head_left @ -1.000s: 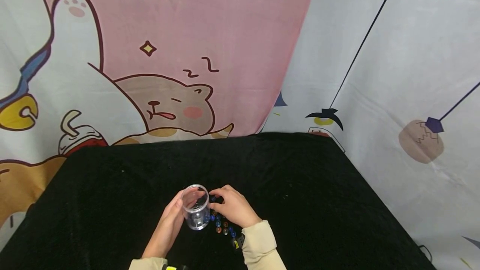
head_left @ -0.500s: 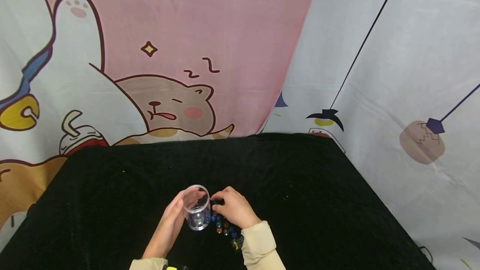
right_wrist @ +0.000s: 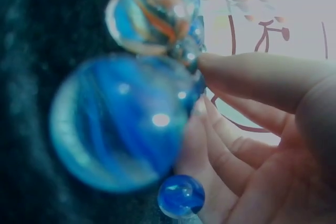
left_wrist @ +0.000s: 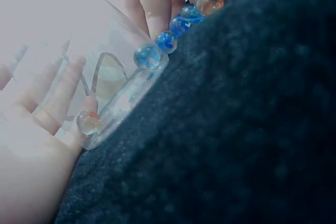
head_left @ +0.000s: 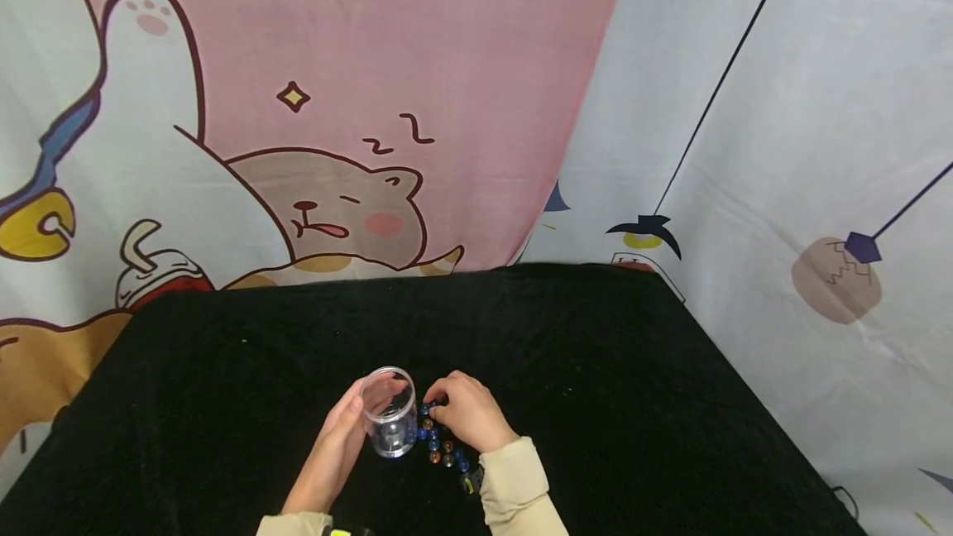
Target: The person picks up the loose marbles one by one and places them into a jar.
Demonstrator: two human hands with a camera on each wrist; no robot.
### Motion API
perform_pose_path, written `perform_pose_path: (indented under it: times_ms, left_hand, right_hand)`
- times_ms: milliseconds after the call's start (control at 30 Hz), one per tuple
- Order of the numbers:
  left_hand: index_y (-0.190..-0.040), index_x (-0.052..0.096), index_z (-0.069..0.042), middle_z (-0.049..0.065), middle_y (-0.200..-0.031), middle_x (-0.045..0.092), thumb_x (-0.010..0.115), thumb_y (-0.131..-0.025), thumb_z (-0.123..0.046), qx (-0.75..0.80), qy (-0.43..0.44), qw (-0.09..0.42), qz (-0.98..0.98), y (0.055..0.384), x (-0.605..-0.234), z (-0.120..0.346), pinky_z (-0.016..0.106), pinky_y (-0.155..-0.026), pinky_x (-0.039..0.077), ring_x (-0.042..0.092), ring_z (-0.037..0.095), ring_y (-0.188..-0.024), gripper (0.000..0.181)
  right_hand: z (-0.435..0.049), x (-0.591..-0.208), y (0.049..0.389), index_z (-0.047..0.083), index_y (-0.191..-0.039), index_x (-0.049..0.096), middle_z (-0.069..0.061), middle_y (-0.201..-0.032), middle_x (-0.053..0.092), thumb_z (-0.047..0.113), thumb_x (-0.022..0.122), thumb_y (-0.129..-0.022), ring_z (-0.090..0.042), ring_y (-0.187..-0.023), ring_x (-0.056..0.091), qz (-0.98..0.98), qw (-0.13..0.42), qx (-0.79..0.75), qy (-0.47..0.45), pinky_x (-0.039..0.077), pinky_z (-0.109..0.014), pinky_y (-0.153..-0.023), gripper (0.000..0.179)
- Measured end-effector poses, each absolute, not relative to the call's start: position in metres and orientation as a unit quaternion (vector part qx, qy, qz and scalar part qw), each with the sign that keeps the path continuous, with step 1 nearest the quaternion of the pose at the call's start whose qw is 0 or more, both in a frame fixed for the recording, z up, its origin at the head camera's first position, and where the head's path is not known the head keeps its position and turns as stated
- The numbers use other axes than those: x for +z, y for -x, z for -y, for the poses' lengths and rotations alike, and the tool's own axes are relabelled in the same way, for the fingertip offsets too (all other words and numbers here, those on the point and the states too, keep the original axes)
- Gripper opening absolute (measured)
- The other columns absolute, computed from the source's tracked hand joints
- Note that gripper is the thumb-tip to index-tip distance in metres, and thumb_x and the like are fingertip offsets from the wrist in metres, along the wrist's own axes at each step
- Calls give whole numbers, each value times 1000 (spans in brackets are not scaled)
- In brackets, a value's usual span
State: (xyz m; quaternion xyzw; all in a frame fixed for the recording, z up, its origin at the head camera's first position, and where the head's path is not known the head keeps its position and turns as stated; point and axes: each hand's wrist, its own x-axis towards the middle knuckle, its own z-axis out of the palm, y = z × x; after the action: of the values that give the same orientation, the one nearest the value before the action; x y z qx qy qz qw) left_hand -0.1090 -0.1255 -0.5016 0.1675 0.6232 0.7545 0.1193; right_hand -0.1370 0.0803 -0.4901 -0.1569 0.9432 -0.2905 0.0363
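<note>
A clear, wide-mouthed plastic jar [head_left: 391, 418] stands on the black cloth, its opening up. My left hand [head_left: 344, 428] holds its left side, thumb in front and fingers behind. In the left wrist view an orange-tinted marble [left_wrist: 89, 122] shows at the jar's base beside that hand. Right of the jar lie several glass marbles [head_left: 435, 443], blue, orange and clear. My right hand [head_left: 471, 413] reaches down over their far end, thumb and finger pinching a small blue marble. Close to the right wrist camera, a large-looking blue marble [right_wrist: 121, 124] partly covers the fingertips.
Black cloth [head_left: 596, 404] covers the table. A printed curtain [head_left: 476, 106] hangs behind it and along the right side. A dark wrist device [head_left: 472, 481] sits at the right cuff, close by the nearest marbles. Another blue marble [right_wrist: 181, 196] lies below the right fingers.
My right hand's fingertips have shifted slightly right, away from the jar, uncovering marbles near its side. The left hand and the jar stay in place.
</note>
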Motion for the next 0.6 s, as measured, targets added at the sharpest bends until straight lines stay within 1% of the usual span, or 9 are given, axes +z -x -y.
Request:
perform_pose_path:
  times_ms: [200, 367, 600]
  left_hand:
    - [-134, 33, -10, 16, -132, 40, 21, -98, -30, 753, -172, 116, -625, 108, -501, 126, 55, -101, 16, 33, 29, -125, 43]
    - [-133, 34, -9, 16, -132, 41, 21, -98, -30, 755, -166, 114, -623, 105, -498, 124, 55, -101, 15, 33, 30, -125, 43]
    - [-133, 34, -9, 16, -132, 40, 20, -98, -30, 753, -167, 121, -625, 106, -496, 123, 56, -101, 14, 32, 30, -125, 43]
  right_hand:
    - [-81, -492, 138, 17, -83, 68, 8, -73, 48, 18, 68, -77, -7, -64, 44, -944, 51, -289, 150, 38, -24, -57, 5]
    - [-82, -492, 137, 17, -80, 68, 10, -71, 48, 19, 68, -77, -6, -63, 44, -943, 50, -290, 156, 39, -24, -56, 4]
    - [-82, -489, 139, 17, -81, 66, 10, -70, 50, 21, 66, -81, -7, -61, 46, -940, 61, -307, 137, 40, -24, -54, 4]
